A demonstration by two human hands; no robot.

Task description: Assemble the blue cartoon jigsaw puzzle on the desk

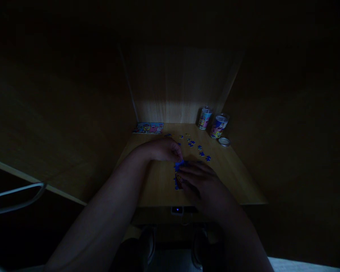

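Note:
A partly joined jigsaw puzzle (pixel 176 184), blue with a darker coloured picture, lies on the wooden table near its front edge. My left hand (pixel 167 149) comes in over its far edge, thumb and fingers pinched on a blue puzzle piece (pixel 181 162) that touches the joined part. Across the right side of the puzzle lies my right hand (pixel 201 181), fingers stretched out flat and hiding much of it. Loose blue puzzle pieces (pixel 191 143) are scattered beyond my hands, with a single piece (pixel 208 158) to the right. Dim light blurs the finer detail.
Two cartoon-printed cans (pixel 205 118) (pixel 219 126) stand at the back right, a round lid (pixel 224 141) beside them. A flat cartoon picture (pixel 149 128) lies at the back left. Wooden panels (pixel 175 87) enclose the table. A small lit device (pixel 177 210) sits below the front edge.

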